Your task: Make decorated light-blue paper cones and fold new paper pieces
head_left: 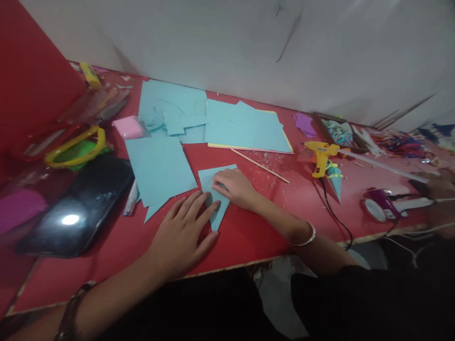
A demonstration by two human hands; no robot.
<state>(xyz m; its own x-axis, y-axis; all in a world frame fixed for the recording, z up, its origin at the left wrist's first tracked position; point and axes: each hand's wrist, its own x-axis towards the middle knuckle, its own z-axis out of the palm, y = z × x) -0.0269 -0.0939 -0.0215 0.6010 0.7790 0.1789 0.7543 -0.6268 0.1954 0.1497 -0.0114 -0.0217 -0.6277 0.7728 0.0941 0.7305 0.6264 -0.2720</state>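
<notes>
A light-blue paper piece (206, 177), tapering to a point toward me, lies on the red table at the middle. My left hand (181, 232) rests palm down with fingers spread, its fingertips at the left edge of this piece. On top of the paper presses my right hand (232, 187), its fingers drawn together. Whatever sits between those fingers is hidden. Left of the piece are larger light-blue sheets (159, 170), partly overlapping. Behind them lie a stack of blue sheets (245, 125) and cut blue scraps (185, 122). A thin wooden stick (261, 166) lies beyond my right hand.
A yellow glue gun (321, 156) with a cord stands at right, near a small blue paper cone (334, 182). A dark, shiny tablet-like slab (81, 208), a pen (131, 201) and a yellow-rimmed item (76, 149) are at left. A purple device (384, 203) lies far right.
</notes>
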